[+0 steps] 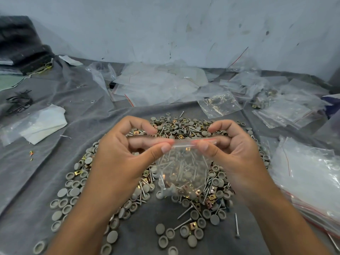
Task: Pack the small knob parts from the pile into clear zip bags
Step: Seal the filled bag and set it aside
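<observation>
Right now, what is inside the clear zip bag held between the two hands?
The clear zip bag holds screws, grey round caps and some brass-coloured square clips. The left hand and right hand pinch its top strip. The count cannot be told; parts overlap.

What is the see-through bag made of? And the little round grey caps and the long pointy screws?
The bag looks like thin clear plastic: glossy, crinkled, contents visible through it. The grey caps seem to be moulded plastic: dull, even colour, hollow undersides. The screws look like metal: silvery, shiny, threaded.
</observation>
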The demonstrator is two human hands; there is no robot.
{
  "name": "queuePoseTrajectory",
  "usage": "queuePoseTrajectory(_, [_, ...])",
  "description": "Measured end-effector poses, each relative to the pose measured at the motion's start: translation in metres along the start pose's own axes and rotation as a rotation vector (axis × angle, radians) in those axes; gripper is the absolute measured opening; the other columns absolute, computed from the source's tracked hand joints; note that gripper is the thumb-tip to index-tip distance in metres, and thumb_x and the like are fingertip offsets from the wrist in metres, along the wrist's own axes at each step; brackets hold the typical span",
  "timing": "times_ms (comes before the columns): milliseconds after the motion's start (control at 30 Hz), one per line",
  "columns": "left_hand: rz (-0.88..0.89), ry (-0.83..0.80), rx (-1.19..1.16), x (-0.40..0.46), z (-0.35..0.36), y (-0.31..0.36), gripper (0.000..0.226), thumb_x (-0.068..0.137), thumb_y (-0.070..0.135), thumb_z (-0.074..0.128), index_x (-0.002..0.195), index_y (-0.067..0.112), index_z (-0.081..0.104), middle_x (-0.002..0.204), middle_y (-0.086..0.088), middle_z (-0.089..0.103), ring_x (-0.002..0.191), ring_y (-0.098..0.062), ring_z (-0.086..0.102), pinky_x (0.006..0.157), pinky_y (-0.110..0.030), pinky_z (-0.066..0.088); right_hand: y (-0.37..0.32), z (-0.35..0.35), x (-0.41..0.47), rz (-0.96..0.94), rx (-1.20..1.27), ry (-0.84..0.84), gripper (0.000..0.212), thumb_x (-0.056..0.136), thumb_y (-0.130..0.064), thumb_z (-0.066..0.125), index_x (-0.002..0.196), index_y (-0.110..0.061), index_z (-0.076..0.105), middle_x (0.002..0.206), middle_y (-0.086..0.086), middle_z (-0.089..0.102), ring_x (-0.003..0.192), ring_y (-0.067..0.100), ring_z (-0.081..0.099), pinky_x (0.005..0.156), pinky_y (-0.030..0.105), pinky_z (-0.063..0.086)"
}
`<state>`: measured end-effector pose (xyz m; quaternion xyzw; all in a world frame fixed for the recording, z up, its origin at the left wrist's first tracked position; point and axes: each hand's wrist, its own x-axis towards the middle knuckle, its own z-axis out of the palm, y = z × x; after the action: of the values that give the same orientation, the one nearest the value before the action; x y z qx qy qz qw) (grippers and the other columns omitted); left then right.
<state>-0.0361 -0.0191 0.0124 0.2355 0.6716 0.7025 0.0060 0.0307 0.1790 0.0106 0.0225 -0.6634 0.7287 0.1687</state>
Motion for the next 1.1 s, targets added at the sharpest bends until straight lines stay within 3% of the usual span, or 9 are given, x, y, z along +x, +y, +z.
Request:
queuePoseTrajectory(133, [0.035, 0.029, 0.036, -0.001, 0.001, 0.002, 0.032, 0.066, 0.042, 0.086, 0.087, 0.027, 0.066, 0.085, -0.002, 0.079, 0.084, -0.041, 0.074, 0.074, -0.072, 0.051, -0.002, -0.007, 0.0, -0.022, -0.03, -0.039, 0.02, 0.082, -0.028, 0.076, 0.098, -0.039, 0.07, 0.088, 0.003, 0.079, 0.085, 0.015, 0.076, 0.073, 0.019, 0.058])
queuePoseTrajectory(233, [0.061, 0.042, 0.05, -0.002, 0.004, 0.001, 0.029, 0.07, 0.038, 0.088, 0.088, 0.026, 0.068, 0.084, -0.001, 0.079, 0.081, -0.034, 0.076, 0.076, -0.064, 0.056, -0.004, -0.009, 0.0, -0.045, -0.066, -0.022, 0.021, 0.083, -0.028, 0.078, 0.1, -0.036, 0.07, 0.092, 0.005, 0.08, 0.089, 0.017, 0.077, 0.073, 0.02, 0.058])
queuePoseTrajectory(367, [0.057, 0.017, 0.014, -0.002, 0.005, -0.004, 0.037, 0.068, 0.033, 0.089, 0.093, 0.026, 0.064, 0.085, -0.005, 0.079, 0.081, -0.024, 0.076, 0.067, -0.026, 0.06, -0.011, -0.006, -0.003, -0.083, -0.262, -0.08, 0.031, 0.08, -0.033, 0.081, 0.108, -0.038, 0.07, 0.097, -0.003, 0.078, 0.086, 0.017, 0.074, 0.073, 0.028, 0.06])
queuePoseTrajectory(500, [0.071, 0.009, 0.009, 0.0, 0.007, -0.007, 0.04, 0.073, 0.044, 0.079, 0.107, 0.033, 0.06, 0.109, 0.002, 0.076, 0.096, -0.02, 0.073, 0.08, -0.037, 0.056, -0.02, -0.008, 0.003, -0.149, -0.418, -0.076, 0.014, 0.089, -0.027, 0.076, 0.102, -0.033, 0.074, 0.094, -0.007, 0.075, 0.08, 0.017, 0.069, 0.07, 0.031, 0.061])
queuePoseTrajectory(667, [0.04, 0.035, 0.112, 0.002, 0.001, -0.013, 0.042, 0.078, 0.058, 0.069, 0.114, 0.041, 0.057, 0.119, 0.013, 0.072, 0.108, -0.012, 0.068, 0.09, -0.051, 0.053, -0.038, -0.082, 0.069, -0.161, -0.473, 0.36, 0.007, 0.091, -0.025, 0.076, 0.09, -0.032, 0.075, 0.085, -0.014, 0.074, 0.074, -0.005, 0.066, 0.065, 0.01, 0.051])
queuePoseTrajectory(767, [0.029, 0.035, 0.132, 0.001, -0.001, -0.015, 0.04, 0.08, 0.062, 0.066, 0.114, 0.044, 0.056, 0.115, 0.014, 0.073, 0.11, -0.011, 0.068, 0.091, -0.058, 0.051, -0.05, -0.152, 0.125, -0.137, -0.531, 0.616, 0.006, 0.089, -0.026, 0.077, 0.093, -0.026, 0.073, 0.085, -0.008, 0.067, 0.065, -0.003, 0.057, 0.063, 0.015, 0.045])
queuePoseTrajectory(867, [0.02, 0.033, 0.166, 0.0, 0.0, -0.015, 0.037, 0.082, 0.063, 0.062, 0.114, 0.047, 0.055, 0.115, 0.016, 0.073, 0.11, -0.01, 0.068, 0.09, -0.058, 0.051, -0.068, -0.211, 0.15, -0.081, -0.674, 0.728, 0.029, 0.091, -0.025, 0.074, 0.115, -0.009, 0.073, 0.083, -0.005, 0.065, 0.065, -0.003, 0.056, 0.07, 0.018, 0.046])
queuePoseTrajectory(1000, [0.027, 0.036, 0.163, -0.001, 0.002, -0.011, 0.035, 0.084, 0.064, 0.06, 0.114, 0.047, 0.055, 0.114, 0.016, 0.073, 0.108, -0.009, 0.068, 0.088, -0.048, 0.052, -0.08, -0.24, 0.115, 0.093, -1.012, 0.572, 0.028, 0.093, -0.032, 0.074, 0.119, -0.023, 0.068, 0.111, 0.005, 0.071, 0.087, 0.011, 0.062, 0.061, 0.014, 0.049])
queuePoseTrajectory(1100, [0.015, 0.027, 0.186, -0.002, 0.002, -0.01, 0.036, 0.084, 0.066, 0.057, 0.115, 0.049, 0.053, 0.115, 0.017, 0.072, 0.107, -0.01, 0.068, 0.088, -0.049, 0.052, -0.071, -0.226, 0.049, 0.435, -1.298, 0.063, 0.046, 0.075, -0.07, 0.063, 0.115, -0.048, 0.06, 0.117, -0.015, 0.067, 0.097, 0.002, 0.062, 0.074, 0.02, 0.05])
